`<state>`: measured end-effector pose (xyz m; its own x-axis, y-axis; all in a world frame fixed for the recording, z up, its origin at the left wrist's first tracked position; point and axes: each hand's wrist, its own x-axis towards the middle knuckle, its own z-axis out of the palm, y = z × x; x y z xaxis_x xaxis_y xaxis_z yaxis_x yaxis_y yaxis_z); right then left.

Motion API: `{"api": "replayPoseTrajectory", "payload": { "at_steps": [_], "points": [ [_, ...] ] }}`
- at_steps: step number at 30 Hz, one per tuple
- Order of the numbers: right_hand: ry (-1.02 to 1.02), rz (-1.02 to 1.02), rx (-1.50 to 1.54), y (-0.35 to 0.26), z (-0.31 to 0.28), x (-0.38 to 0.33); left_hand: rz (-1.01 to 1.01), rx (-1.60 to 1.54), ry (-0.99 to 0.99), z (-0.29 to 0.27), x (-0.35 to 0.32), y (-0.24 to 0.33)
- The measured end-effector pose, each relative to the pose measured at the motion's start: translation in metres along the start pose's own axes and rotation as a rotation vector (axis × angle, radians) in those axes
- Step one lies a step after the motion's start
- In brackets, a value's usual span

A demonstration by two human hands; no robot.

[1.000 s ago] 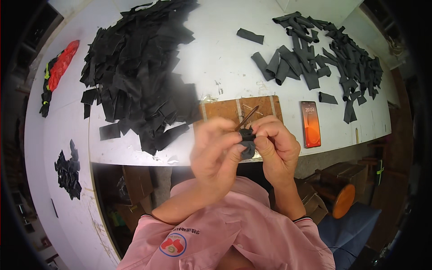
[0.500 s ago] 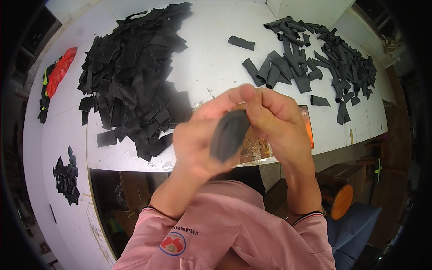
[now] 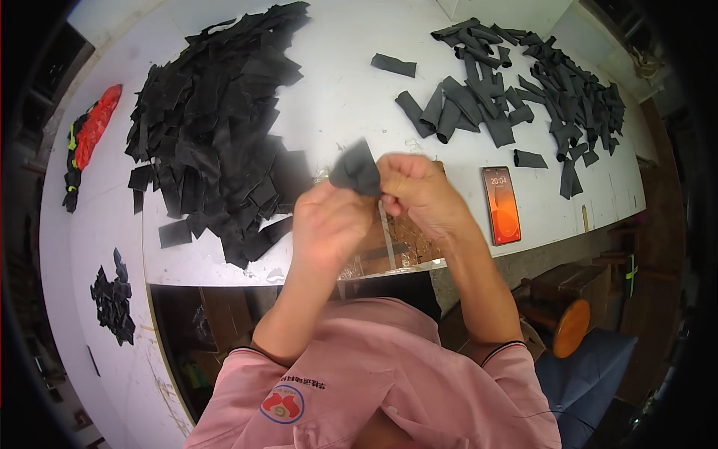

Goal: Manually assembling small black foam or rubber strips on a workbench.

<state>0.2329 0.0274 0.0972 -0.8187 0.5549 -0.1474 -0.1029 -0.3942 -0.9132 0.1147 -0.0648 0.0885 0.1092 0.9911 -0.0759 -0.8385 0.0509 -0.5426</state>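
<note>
Above the table's near edge, both my hands grip one small piece of black fabric point(image 3: 357, 166), bunched into a pointed, folded shape. My left hand point(image 3: 327, 228) is closed at its lower left side, somewhat blurred, and its fingertips are partly hidden behind the cloth. On the piece's right edge, the thumb and fingers of my right hand point(image 3: 419, 191) pinch together. A big heap of flat black fabric pieces point(image 3: 209, 127) lies left of my hands. Off to the right, many rolled, tube-like black pieces point(image 3: 467, 105) are scattered, with a denser pile point(image 3: 572, 105) farther right.
A phone with a lit orange screen point(image 3: 502, 206) lies right of my right hand. Brown taped cardboard point(image 3: 396, 239) covers the table edge below my hands. Farther left are a red plastic bag point(image 3: 97, 127) and a small dark heap point(image 3: 112, 307). An orange-topped stool point(image 3: 571, 329) stands at lower right.
The fabric piece has gone from an open tube shape facing me to a bunched, pointed form, raised slightly left. My right hand has shifted left and down, uncovering the phone.
</note>
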Motion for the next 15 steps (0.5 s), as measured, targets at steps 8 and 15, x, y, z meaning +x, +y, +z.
{"api": "replayPoseTrajectory", "payload": {
  "at_steps": [8, 15],
  "points": [
    [0.066, 0.037, 0.084, 0.037, -0.021, -0.009, 0.816, 2.115, 0.159, -0.016, -0.009, -0.003],
    [0.337, -0.858, -1.166, -0.001, 0.013, -0.023, 0.848, 1.853, -0.121, -0.003, -0.013, -0.018]
  ]
}}
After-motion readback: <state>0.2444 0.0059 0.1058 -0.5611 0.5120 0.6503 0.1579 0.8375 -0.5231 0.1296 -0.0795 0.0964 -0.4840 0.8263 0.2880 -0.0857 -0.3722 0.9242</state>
